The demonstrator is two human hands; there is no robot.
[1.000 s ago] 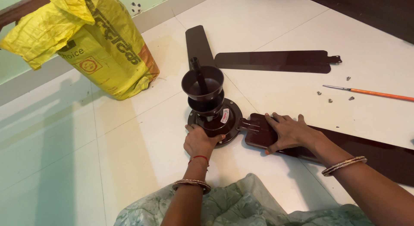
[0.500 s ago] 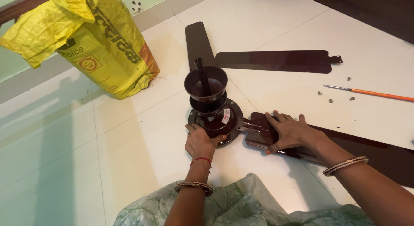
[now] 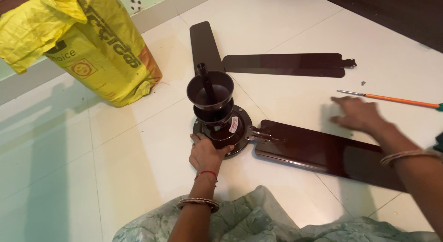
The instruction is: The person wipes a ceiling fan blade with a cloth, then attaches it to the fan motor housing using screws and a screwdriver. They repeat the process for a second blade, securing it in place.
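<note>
A dark brown ceiling fan motor (image 3: 221, 124) with two cup-shaped covers on its rod stands on the white tiled floor. My left hand (image 3: 205, 153) grips its near rim. A brown blade (image 3: 323, 152) lies with its bracket against the motor's right side. My right hand (image 3: 357, 113) hovers, blurred, over the floor near small screws and an orange-handled screwdriver (image 3: 392, 100), fingers apart and holding nothing. One screw (image 3: 363, 83) shows beyond it.
Two more brown blades (image 3: 281, 65) (image 3: 202, 45) lie on the floor behind the motor. A yellow woven sack (image 3: 90, 43) stands at the back left against the wall. Pale green patterned cloth (image 3: 258, 221) covers my lap at the bottom.
My right hand has lifted off the blade's bracket end and swung right toward the screws and screwdriver. My left hand stays on the motor rim. The view shifted slightly.
</note>
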